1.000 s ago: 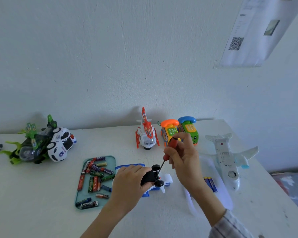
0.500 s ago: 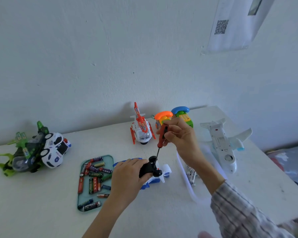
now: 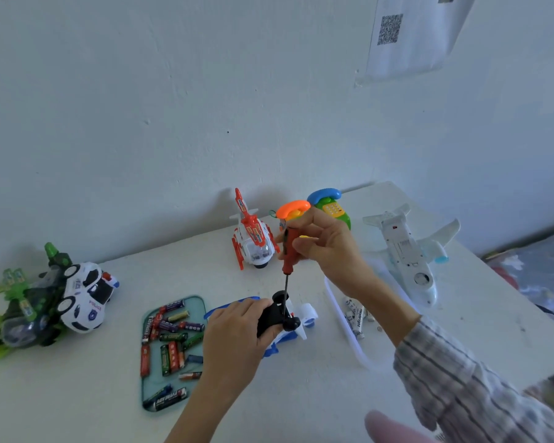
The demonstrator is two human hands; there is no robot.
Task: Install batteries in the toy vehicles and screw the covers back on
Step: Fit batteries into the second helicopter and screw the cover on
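Near the middle of the desk, toward its front edge, the left hand wraps its fingers around an overturned blue-and-white toy vehicle. The right hand pinches the red handle of a screwdriver, its shaft standing upright with the tip on the toy's black underside. Batteries fill a teal tray just left of it.

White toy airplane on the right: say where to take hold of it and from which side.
Grip the white toy airplane across its narrow fuselage, between wings and tail, coming from above. It lies belly-up with wings spread sideways, so the fuselage looks like the easiest part to close fingers around.
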